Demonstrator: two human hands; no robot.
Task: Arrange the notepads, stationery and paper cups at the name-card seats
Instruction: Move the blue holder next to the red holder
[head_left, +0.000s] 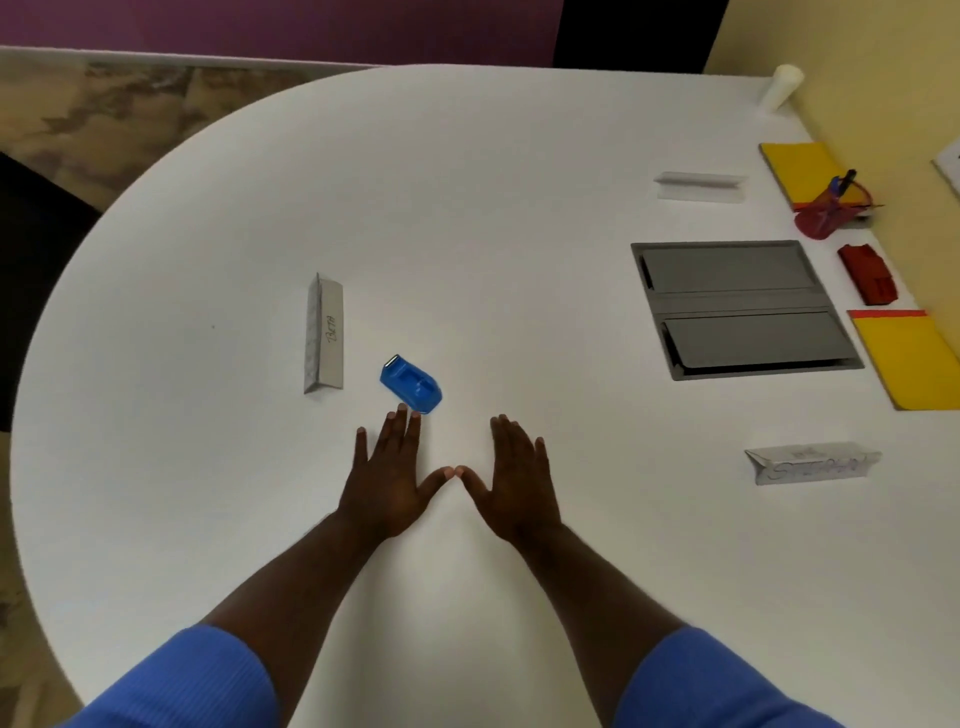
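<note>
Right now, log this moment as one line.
left hand: open, flat on table | right hand: open, flat | blue stapler: beside name card, untouched

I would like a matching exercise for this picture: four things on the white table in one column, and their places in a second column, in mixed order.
Things:
1. small blue plastic stapler
2. white paper cup
3. small red plastic stapler
4. grey recessed socket panel

Places:
A. far right corner of the table
B. between the two yellow notepads
C. just beyond the left hand's fingertips
D. set into the table top, right of centre

Pairs: 1-C, 2-A, 3-B, 4-D
</note>
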